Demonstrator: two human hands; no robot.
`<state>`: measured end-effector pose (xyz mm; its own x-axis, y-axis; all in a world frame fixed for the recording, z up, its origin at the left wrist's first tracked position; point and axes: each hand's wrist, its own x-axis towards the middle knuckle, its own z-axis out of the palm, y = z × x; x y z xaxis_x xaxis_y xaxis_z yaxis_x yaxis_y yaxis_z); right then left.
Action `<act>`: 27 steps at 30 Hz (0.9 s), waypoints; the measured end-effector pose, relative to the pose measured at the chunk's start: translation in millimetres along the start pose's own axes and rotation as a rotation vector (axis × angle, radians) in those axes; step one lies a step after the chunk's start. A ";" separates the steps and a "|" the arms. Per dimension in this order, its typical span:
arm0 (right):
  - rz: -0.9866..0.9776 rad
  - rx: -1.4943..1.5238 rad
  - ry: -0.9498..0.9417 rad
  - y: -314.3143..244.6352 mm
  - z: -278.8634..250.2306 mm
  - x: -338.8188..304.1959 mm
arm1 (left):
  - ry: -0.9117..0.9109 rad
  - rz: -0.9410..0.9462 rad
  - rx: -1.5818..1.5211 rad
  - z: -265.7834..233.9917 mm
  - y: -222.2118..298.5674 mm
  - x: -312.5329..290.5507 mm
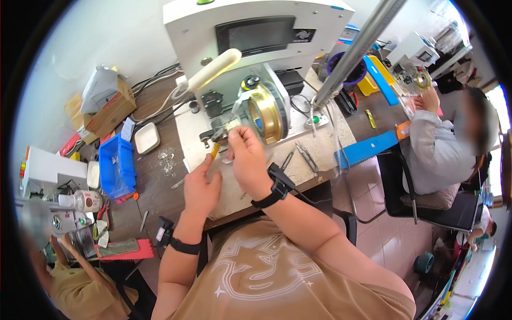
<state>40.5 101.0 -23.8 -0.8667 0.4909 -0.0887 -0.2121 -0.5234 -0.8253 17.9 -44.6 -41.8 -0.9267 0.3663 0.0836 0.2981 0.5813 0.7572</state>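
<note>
In front of me stands a white bench machine (pixel 192 26) with a dark screen and a gold-coloured wheel (pixel 269 113) on its front. My right hand (pixel 246 160) is raised beside the wheel, thumb and fingers pinched at the machine's small fixture (pixel 217 130). What lies in that pinch is too small to make out. Lower and to the left, my left hand (pixel 201 188) has its index finger stretched toward the fixture and its thumb held apart. Its fingertip meets the end of a small yellow piece (pixel 215 151). A cream lamp arm (pixel 216 69) hangs over the fixture.
Pliers (pixel 306 156) lie on the pale board right of my hands. Small clear rings (pixel 167 161), a white dish (pixel 146 138) and a blue bin (pixel 116 166) are at left. A metal post (pixel 352 58) rises at right. Co-workers sit on both sides.
</note>
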 end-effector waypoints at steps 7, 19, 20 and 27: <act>-0.162 -0.358 -0.123 -27.5 -51.5 -50.2 | -0.041 0.005 0.005 -13.0 11.2 6.4; -0.415 -0.597 0.215 -128.8 -165.0 -17.3 | -0.055 0.404 -0.182 -18.9 44.8 -1.4; -0.408 -0.600 0.228 -129.6 -164.5 -18.5 | -0.059 0.453 -0.219 -13.6 53.1 0.7; -0.397 -0.566 0.085 -107.6 -148.8 -28.2 | -0.079 0.194 -0.422 39.4 100.8 23.1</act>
<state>155.0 247.1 -15.5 -0.7291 0.6346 0.2561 -0.2176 0.1398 -0.9660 35.5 51.1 11.0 -0.8379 0.5025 0.2130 0.3304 0.1566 0.9307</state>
